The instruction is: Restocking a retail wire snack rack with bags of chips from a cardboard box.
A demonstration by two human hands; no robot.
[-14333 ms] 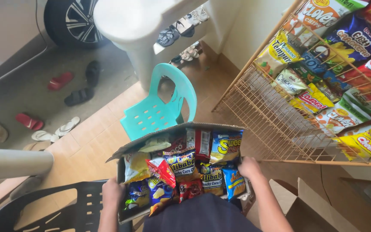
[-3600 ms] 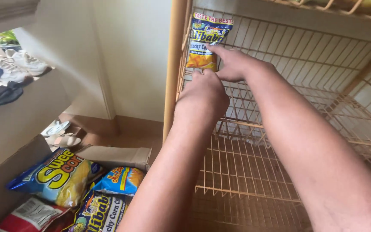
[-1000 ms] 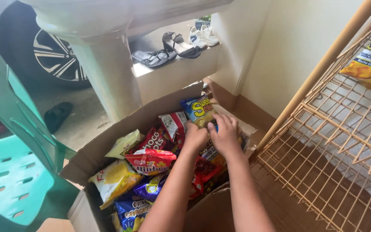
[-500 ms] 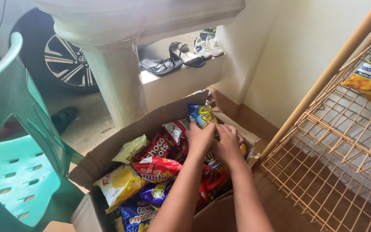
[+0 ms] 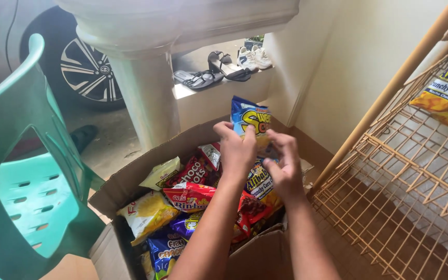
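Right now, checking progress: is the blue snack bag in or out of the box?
Out: blue snack bag is held above the cardboard box by the left hand.

Hidden and cut off — what I can't make out

My left hand (image 5: 237,150) covers the blue snack bag's (image 5: 251,120) lower half; the wire rack (image 5: 405,192) and green chair (image 5: 22,171) run off frame — the box's (image 5: 130,179) bottom stays buried.

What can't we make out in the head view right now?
- Lower half of the blue and yellow snack bag: covered by the left hand and right hand.
- Bottom of the brown cardboard box: buried under snack packets.
- Orange snack bag on the tan wire rack: cut off by the right edge.
- Green plastic chair: cut off by the left and bottom edges.
- Dark car wheel: partly behind the white pillar.
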